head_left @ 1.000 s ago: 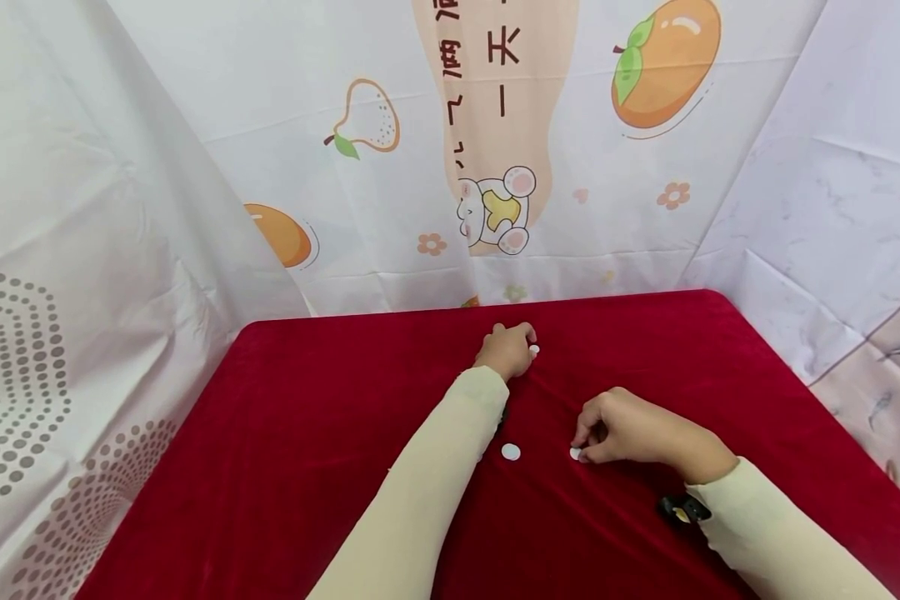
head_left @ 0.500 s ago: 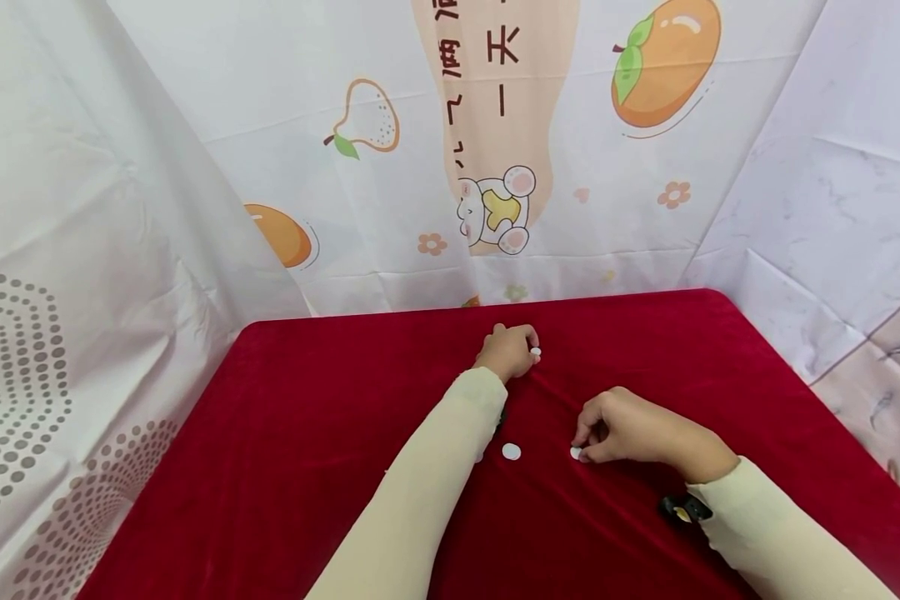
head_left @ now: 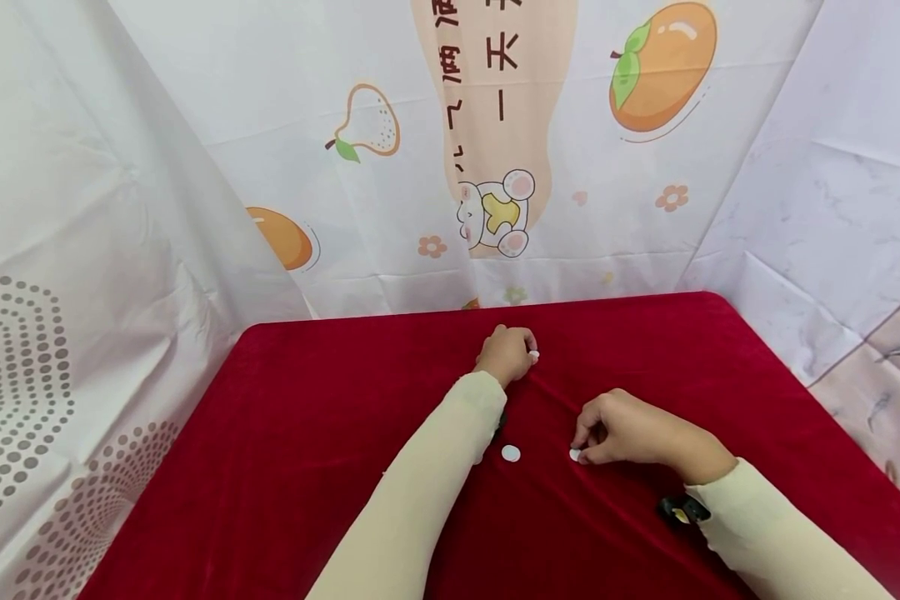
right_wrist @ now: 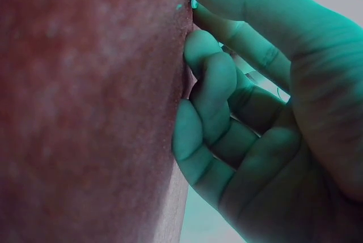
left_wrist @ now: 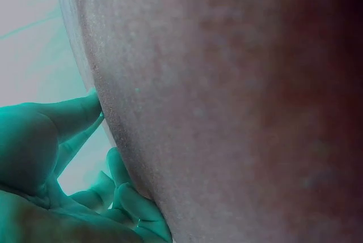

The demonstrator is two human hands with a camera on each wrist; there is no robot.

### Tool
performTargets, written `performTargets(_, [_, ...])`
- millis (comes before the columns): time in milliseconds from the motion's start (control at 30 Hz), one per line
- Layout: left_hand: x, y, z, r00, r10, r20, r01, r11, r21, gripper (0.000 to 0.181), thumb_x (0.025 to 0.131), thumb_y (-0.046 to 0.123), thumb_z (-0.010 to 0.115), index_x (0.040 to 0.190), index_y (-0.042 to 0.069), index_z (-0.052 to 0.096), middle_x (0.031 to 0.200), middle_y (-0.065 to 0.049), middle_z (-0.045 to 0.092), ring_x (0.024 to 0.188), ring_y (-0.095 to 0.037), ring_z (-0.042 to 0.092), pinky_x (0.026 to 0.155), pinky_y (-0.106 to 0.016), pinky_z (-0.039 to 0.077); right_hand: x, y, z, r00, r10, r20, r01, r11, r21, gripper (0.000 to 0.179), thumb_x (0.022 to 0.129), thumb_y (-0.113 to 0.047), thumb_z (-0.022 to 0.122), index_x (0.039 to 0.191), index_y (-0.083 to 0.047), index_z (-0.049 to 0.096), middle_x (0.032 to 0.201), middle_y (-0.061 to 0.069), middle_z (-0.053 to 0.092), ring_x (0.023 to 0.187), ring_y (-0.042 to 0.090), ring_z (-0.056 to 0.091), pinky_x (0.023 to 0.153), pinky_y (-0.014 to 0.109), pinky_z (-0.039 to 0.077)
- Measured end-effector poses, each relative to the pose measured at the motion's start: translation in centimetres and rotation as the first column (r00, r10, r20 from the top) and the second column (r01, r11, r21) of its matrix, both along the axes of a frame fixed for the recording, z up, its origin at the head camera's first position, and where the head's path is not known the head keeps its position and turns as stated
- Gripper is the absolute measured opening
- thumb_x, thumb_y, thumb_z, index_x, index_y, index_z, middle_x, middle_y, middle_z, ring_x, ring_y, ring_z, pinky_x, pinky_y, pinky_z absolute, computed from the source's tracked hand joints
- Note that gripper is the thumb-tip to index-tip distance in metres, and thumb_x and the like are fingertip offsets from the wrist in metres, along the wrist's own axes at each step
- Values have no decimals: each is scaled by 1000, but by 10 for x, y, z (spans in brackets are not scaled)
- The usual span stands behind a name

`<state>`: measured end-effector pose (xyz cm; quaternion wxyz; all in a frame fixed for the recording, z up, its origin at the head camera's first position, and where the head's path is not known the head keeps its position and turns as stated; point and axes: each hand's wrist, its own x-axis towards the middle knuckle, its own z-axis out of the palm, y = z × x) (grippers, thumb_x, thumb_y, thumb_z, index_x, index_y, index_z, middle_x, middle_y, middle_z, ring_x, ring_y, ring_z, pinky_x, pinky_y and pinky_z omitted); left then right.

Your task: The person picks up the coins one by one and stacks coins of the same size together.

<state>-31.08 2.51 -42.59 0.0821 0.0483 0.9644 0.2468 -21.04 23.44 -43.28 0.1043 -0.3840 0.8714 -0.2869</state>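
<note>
In the head view my left hand (head_left: 506, 353) reaches to the far middle of the red cloth. Its thumb and index finger pinch a small white disc (head_left: 534, 356), partly covered by the fingertips. Nearer and to the right, my right hand (head_left: 621, 427) pinches a second white disc (head_left: 574, 455) at the cloth, its other fingers curled in. A third white disc (head_left: 511, 453) lies flat between the left sleeve and the right hand. Both wrist views are tinted; the left fingers (left_wrist: 85, 107) and right fingers (right_wrist: 212, 84) touch the cloth there.
Red velvety cloth (head_left: 330, 433) covers the table, with faint creases near the right hand. A printed white curtain (head_left: 390, 208) hangs behind the far edge, and more curtains stand at both sides. The left forearm (head_left: 412, 492) hides part of the cloth.
The left thumb and index finger have closed in on the far disc, and less of it shows. My right hand stays in place. The head view has tilted very slightly.
</note>
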Motion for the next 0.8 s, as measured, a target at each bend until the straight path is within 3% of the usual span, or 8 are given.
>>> performTargets(233, [0, 0, -1, 999, -27, -27, 26, 999, -40, 19, 97, 32, 74, 81, 23, 67, 104, 1, 57, 84, -17, 57, 70, -37, 51, 0, 0, 0, 1000, -2, 11, 2, 1000, -5, 10, 81, -13, 85, 81, -22, 81, 73, -19, 66, 62, -4, 59, 59, 21, 54])
performTargets(467, [1, -1, 1, 1000, -20, -19, 19, 998, -64, 24, 92, 36, 78, 73, 23, 74, 81, 8, 65, 72, -13, 60, 64, -34, 51, 0, 0, 0, 1000, 3, 15, -3, 1000, -9, 10, 81, -12, 85, 82, -21, 81, 73, -18, 67, 63, -4, 60, 59, 21, 54])
performTargets(800, [2, -3, 1, 995, -89, -33, 86, 994, -70, 25, 89, 41, 82, 70, 27, 73, 73, 10, 65, 70, -13, 60, 60, -34, 50, 1, 1, 2, 1000, 5, 18, -5, 1000, -5, 9, 82, -12, 85, 82, -21, 81, 73, -18, 67, 63, -3, 60, 60, 21, 54])
